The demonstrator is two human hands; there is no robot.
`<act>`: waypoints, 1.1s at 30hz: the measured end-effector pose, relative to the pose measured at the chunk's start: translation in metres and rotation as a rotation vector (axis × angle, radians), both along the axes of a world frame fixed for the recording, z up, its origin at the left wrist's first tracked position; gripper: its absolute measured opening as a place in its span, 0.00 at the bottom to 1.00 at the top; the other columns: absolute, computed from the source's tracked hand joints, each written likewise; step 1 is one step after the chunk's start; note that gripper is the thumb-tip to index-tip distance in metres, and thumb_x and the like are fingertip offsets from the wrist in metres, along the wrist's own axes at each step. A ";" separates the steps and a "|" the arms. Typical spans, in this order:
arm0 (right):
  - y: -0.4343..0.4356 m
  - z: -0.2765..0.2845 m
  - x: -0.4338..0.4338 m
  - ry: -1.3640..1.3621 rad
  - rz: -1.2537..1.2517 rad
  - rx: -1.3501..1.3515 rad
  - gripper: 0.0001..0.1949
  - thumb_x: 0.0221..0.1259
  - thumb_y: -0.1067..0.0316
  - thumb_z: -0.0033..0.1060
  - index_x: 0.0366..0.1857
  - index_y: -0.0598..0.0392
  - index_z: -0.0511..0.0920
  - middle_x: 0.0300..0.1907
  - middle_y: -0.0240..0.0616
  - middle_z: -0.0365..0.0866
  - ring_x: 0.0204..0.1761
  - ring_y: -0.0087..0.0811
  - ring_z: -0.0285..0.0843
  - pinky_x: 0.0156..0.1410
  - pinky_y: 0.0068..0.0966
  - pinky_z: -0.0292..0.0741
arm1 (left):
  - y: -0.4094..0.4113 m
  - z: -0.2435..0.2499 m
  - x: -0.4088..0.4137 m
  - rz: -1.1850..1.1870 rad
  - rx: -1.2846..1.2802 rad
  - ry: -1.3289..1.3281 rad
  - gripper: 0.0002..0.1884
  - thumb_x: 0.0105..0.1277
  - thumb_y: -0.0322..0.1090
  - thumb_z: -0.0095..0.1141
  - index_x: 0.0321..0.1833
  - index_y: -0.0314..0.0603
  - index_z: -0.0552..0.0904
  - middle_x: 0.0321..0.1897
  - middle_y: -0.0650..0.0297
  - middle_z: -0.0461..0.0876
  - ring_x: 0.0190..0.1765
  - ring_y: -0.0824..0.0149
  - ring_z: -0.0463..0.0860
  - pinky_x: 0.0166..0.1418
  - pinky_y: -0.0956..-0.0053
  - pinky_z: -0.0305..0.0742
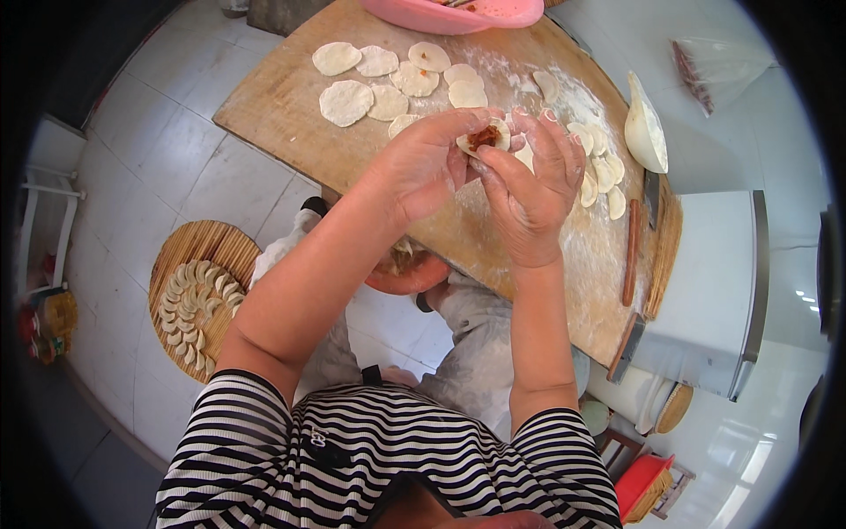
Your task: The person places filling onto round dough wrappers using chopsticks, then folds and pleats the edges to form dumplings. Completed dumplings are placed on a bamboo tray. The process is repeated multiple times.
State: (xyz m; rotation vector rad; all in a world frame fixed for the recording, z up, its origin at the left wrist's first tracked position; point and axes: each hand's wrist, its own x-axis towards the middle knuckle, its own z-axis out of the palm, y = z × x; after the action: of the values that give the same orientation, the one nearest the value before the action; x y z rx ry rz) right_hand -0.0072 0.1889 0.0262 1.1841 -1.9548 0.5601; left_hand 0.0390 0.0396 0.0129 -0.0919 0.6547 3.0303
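Observation:
Between my two hands, above the floured wooden board [462, 225], is a round dumpling wrapper [503, 137] with reddish-brown filling [484, 137] on it. My left hand [436, 159] holds its left side, and the thumb and fingers of my right hand [538, 178] pinch its right and near edge. Beyond my left hand several flat dough wrappers [346, 103] lie on the board, two with specks of filling. Folded dumplings [605, 174] rest in a group right of my right hand, and a single folded piece [546, 86] lies farther back.
A pink basin [449, 18] stands at the board's far edge. Along the right lie a flour scoop [648, 129], a wooden rolling pin [632, 252] and a dark-bladed tool [625, 347]. Lower left, a round reed tray [192, 238] holds many dumplings. An orange basin [406, 281] sits below the board.

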 end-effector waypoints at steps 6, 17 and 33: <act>-0.003 0.007 -0.004 -0.045 0.032 -0.012 0.12 0.40 0.68 0.79 0.31 0.38 0.87 0.56 0.31 0.85 0.65 0.37 0.76 0.75 0.39 0.58 | 0.000 0.001 -0.001 -0.004 -0.102 -0.037 0.11 0.73 0.33 0.54 0.54 0.36 0.80 0.48 0.60 0.85 0.51 0.67 0.84 0.58 0.70 0.78; 0.003 0.010 -0.012 -0.205 0.095 -0.080 0.10 0.46 0.70 0.79 0.32 0.50 0.85 0.56 0.38 0.85 0.66 0.47 0.74 0.69 0.40 0.71 | 0.005 -0.009 -0.007 0.005 -0.203 -0.003 0.11 0.73 0.32 0.55 0.53 0.37 0.81 0.50 0.60 0.85 0.50 0.69 0.83 0.60 0.70 0.76; 0.020 0.009 -0.014 -0.505 0.155 -0.261 0.09 0.48 0.73 0.78 0.34 0.52 0.87 0.56 0.38 0.85 0.68 0.43 0.74 0.71 0.36 0.70 | 0.015 -0.006 0.003 0.040 -0.668 0.195 0.20 0.69 0.21 0.53 0.64 0.34 0.77 0.51 0.58 0.85 0.56 0.68 0.83 0.65 0.74 0.76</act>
State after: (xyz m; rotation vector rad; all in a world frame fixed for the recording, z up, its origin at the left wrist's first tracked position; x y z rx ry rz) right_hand -0.0209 0.2094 0.0351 1.1045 -2.1179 1.2559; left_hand 0.0423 0.0544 0.0069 0.1757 1.6636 2.7307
